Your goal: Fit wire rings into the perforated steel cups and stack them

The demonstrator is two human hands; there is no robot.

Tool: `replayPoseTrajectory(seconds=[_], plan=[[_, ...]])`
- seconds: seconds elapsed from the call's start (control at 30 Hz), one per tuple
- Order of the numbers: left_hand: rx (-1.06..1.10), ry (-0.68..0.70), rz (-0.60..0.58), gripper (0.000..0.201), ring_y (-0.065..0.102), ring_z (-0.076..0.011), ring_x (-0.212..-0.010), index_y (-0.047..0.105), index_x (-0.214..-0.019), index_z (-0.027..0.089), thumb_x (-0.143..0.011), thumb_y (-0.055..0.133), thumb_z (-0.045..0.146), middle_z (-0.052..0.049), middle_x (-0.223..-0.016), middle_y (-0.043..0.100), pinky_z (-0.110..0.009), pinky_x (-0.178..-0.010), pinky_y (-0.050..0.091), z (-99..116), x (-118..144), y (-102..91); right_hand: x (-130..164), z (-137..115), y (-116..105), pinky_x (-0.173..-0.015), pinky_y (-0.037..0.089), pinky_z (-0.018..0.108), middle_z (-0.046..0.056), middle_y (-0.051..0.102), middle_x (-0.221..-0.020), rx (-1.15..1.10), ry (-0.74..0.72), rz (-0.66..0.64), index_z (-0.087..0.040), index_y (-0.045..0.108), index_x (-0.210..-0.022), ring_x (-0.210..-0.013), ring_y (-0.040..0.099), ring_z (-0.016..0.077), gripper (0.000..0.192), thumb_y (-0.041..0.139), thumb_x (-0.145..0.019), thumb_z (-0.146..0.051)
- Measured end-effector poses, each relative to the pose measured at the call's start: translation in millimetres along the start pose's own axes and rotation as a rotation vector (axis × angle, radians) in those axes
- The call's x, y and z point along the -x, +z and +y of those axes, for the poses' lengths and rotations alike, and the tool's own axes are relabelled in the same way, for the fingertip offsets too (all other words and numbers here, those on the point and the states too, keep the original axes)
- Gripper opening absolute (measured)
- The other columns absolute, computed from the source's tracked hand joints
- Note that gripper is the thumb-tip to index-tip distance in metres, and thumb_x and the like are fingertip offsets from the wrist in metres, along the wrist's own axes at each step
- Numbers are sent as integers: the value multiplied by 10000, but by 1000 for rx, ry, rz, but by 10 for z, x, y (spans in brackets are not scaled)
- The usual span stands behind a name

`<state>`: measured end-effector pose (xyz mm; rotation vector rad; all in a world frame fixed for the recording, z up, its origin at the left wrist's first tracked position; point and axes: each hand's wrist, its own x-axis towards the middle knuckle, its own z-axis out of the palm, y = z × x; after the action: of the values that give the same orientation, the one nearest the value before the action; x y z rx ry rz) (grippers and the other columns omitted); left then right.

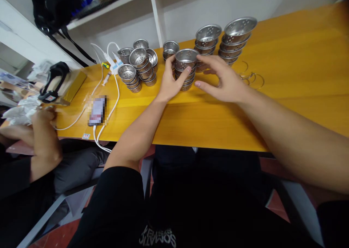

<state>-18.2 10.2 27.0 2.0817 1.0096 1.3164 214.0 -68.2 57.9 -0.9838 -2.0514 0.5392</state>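
Observation:
A stack of perforated metal cups (186, 59) stands upright on the yellow table, nested one in another. My left hand (172, 79) wraps its left side, thumb across the front and fingers round the rim. On the other side my right hand (222, 79) is open, thumb and fingers apart. Its index fingertip is at the rim of the top cup; whether it touches, I cannot tell. Just behind are a shorter cup stack (171, 48) and a taller one of wider cups (208, 37), partly hidden by my right hand.
Several more cup stacks (138, 59) stand to the left, and a tall wide stack (240, 31) at back right. Thin metal rings (252, 79) lie right. A phone (97, 111) with white cables (117, 91) lies left. A co-worker's arm (45, 139) is at far left.

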Motion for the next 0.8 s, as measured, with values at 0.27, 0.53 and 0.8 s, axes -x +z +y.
replayPoseTrajectory(seconds=[0.27,0.53,0.8], plan=[[-41,-52,-1,726,611,-225,-1574,375,-1541,317,-1025,485,816,-95,-1625,609,-470,-1383,495,80,7,24,9,-90,-24,-1330,397,795,-81,412,-1798,7,62,-5,-578,302,-1752,-1673,356,466,916,622,-937,-847],[25,-31,-30,640,652,-222,-1513,391,-1491,312,-1037,523,744,-108,-1541,644,-425,-1308,536,35,16,41,18,-99,-36,-1388,339,762,-118,408,-1791,-40,83,-14,-626,333,-1712,-1637,411,466,866,609,-928,-869],[24,-41,-23,635,649,-212,-1528,388,-1508,339,-1038,556,730,-94,-1584,632,-431,-1339,529,112,32,15,19,-50,-55,-1386,367,737,-137,428,-1776,-22,65,-26,-652,301,-1700,-1617,465,444,846,536,-932,-919]])
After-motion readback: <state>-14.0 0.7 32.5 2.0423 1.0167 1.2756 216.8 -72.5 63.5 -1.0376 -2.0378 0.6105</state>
